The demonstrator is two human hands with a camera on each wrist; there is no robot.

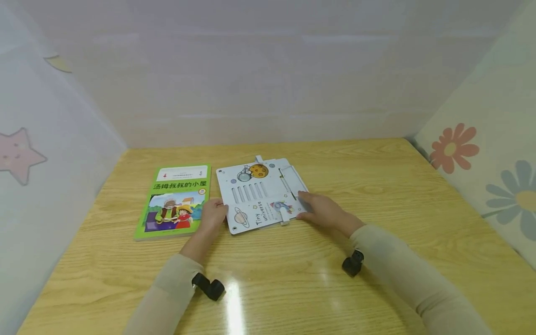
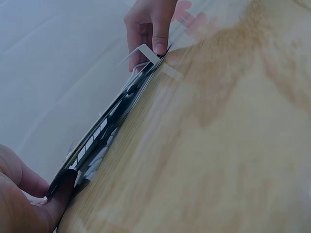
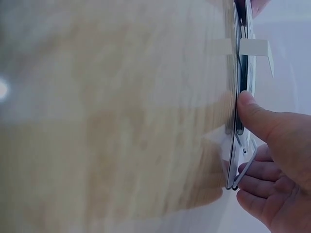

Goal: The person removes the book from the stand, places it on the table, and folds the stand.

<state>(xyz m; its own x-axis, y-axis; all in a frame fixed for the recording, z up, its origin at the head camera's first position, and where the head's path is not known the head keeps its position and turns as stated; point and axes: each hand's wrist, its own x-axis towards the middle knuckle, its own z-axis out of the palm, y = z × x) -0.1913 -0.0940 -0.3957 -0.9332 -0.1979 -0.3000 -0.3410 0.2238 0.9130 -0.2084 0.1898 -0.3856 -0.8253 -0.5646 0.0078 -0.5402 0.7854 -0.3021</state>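
Note:
A white folding book stand (image 1: 247,195), printed with planets, an astronaut and "Tiny universe", lies nearly flat on the table, folded. My left hand (image 1: 214,215) grips its left edge; the thumb and a finger pinch that edge in the left wrist view, where the left hand (image 2: 24,194) is partly cut off. At the opposite edge my right hand (image 1: 324,211) holds the stand. The right wrist view shows the right hand's thumb (image 3: 255,114) against the thin layered side, with curled fingers behind a bent wire. A white page clip (image 3: 255,47) sticks out from the side.
A green picture book (image 1: 173,202) lies on the wooden table (image 1: 377,195), just left of the stand and close to the left hand. Pale walls (image 1: 272,93) border the table at the back and both sides. Each wrist carries a small black camera (image 1: 353,263).

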